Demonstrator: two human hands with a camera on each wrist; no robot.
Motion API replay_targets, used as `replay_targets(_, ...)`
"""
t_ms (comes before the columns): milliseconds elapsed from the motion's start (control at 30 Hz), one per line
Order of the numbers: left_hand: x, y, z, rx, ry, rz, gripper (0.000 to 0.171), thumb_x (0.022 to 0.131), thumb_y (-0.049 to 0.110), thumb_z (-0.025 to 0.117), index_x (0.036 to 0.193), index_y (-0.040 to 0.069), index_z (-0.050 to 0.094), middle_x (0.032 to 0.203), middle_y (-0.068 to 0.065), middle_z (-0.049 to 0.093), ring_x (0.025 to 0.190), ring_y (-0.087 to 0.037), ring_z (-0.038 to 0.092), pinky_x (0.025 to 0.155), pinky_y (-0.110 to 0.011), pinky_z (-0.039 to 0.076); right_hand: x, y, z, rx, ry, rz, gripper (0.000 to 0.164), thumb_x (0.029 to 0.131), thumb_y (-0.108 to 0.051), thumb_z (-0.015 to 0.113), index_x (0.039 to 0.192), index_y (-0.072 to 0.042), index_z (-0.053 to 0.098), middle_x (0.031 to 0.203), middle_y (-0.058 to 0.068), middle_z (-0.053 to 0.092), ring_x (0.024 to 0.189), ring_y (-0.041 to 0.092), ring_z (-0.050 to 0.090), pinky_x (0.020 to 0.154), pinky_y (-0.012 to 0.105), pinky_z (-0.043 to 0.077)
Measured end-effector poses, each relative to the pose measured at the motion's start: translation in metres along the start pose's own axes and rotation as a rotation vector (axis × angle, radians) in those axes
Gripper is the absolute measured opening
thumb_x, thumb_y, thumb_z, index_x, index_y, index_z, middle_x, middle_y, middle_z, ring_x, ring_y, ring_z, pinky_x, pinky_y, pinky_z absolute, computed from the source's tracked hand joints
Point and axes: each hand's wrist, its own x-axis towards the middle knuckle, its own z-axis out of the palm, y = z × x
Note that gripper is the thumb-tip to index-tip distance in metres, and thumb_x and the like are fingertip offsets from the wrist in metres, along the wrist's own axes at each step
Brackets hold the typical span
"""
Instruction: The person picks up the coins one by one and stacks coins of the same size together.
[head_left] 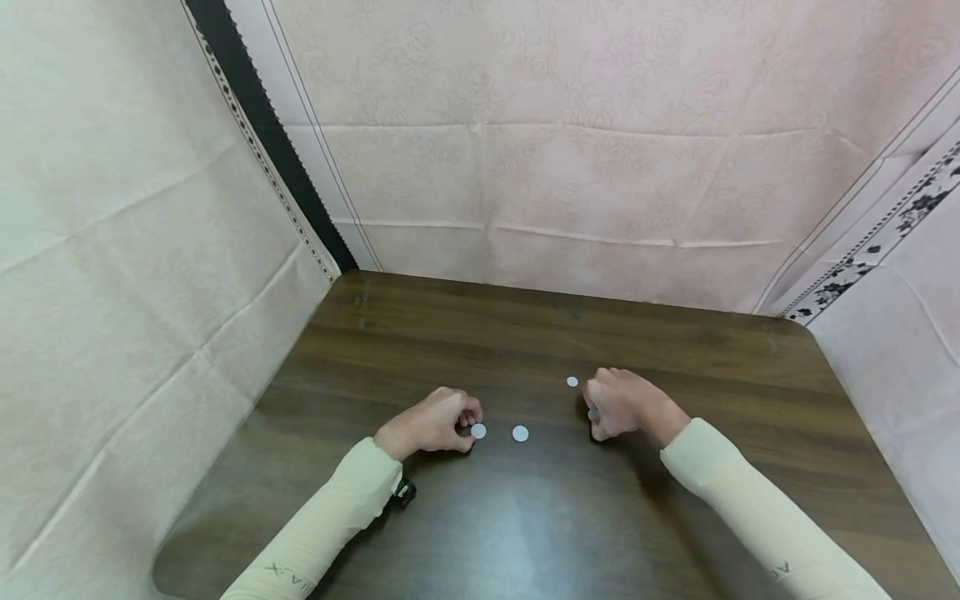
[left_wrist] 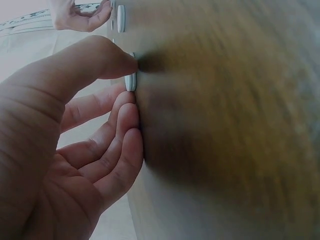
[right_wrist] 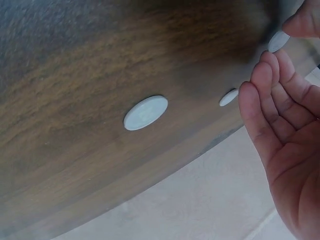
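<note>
My left hand point(head_left: 435, 423) holds a small round white disc point(head_left: 478, 431) at its edge between thumb and fingertips, low over the table. In the left wrist view this disc point(left_wrist: 130, 82) stands edge-on beside the thumb tip, the other fingers curled below. My right hand point(head_left: 621, 403) pinches another white disc point(head_left: 593, 413), partly hidden by the fingers. In the right wrist view that disc point(right_wrist: 278, 41) shows between thumb and fingertips. A loose white disc point(head_left: 521, 433) lies flat between the hands. One more white disc point(head_left: 572, 382) lies just beyond the right hand's fingers.
The dark brown wooden table point(head_left: 420, 333) has rounded corners. A pale patterned cloth point(head_left: 525, 167) hangs behind it, with more cloth on both sides. A small black object point(head_left: 405, 492) sits at the left wrist, by the sleeve cuff.
</note>
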Motion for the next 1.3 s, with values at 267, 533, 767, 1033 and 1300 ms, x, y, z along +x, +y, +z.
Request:
replay_targets(267, -0.001, 0.000, 0.001, -0.003, 0.004, 0.007, 0.014, 0.089, 0.012, 0.081, 0.101, 0.011, 0.073, 0.094, 0.003, 0.068, 0.087, -0.010, 0.061, 0.078, -0.021, 0.055, 0.000, -0.005, -0.001, -0.008, 0.032, -0.034, 0.049, 0.074, -0.015, 0.074, 0.052, -0.026, 0.031, 0.050, -0.017, 0.014, 0.048, 0.001, 0.011, 0.049, 0.024, 0.015)
replay_targets(533, -0.001, -0.001, 0.001, -0.003, 0.009, 0.015, 0.014, 0.089, 0.013, 0.081, 0.100, 0.012, 0.073, 0.094, 0.004, 0.068, 0.086, -0.010, 0.061, 0.078, -0.021, 0.055, 0.000, -0.013, -0.002, -0.018, 0.084, -0.082, 0.047, 0.069, -0.013, 0.070, 0.055, -0.027, 0.028, 0.053, -0.018, 0.010, 0.053, 0.001, 0.010, 0.051, 0.024, 0.014)
replay_targets(767, 0.000, -0.001, 0.002, -0.010, 0.014, 0.023, 0.013, 0.089, 0.013, 0.081, 0.100, 0.012, 0.073, 0.093, 0.005, 0.068, 0.085, -0.009, 0.061, 0.078, -0.021, 0.055, 0.002, -0.023, -0.001, -0.004, 0.090, -0.098, 0.046, 0.069, -0.012, 0.070, 0.057, -0.026, 0.029, 0.056, -0.017, 0.013, 0.054, 0.001, 0.014, 0.051, 0.024, 0.015)
replay_targets(1033, 0.000, -0.002, 0.002, 0.005, 0.017, 0.024, 0.014, 0.089, 0.013, 0.081, 0.100, 0.012, 0.073, 0.093, 0.005, 0.067, 0.085, -0.008, 0.060, 0.078, -0.021, 0.054, 0.006, -0.033, 0.004, -0.002, 0.093, -0.103, 0.041, 0.068, -0.014, 0.071, 0.058, -0.025, 0.033, 0.057, -0.017, 0.022, 0.055, 0.002, 0.020, 0.052, 0.024, 0.018)
replay_targets(1300, 0.000, -0.002, 0.001, 0.007, 0.015, 0.018, 0.015, 0.088, 0.013, 0.081, 0.100, 0.013, 0.074, 0.093, 0.006, 0.067, 0.085, -0.007, 0.060, 0.078, -0.021, 0.054, 0.006, -0.043, 0.007, -0.009, 0.110, -0.122, 0.040, 0.068, -0.015, 0.070, 0.059, -0.024, 0.033, 0.055, -0.017, 0.018, 0.055, 0.003, 0.018, 0.051, 0.025, 0.016)
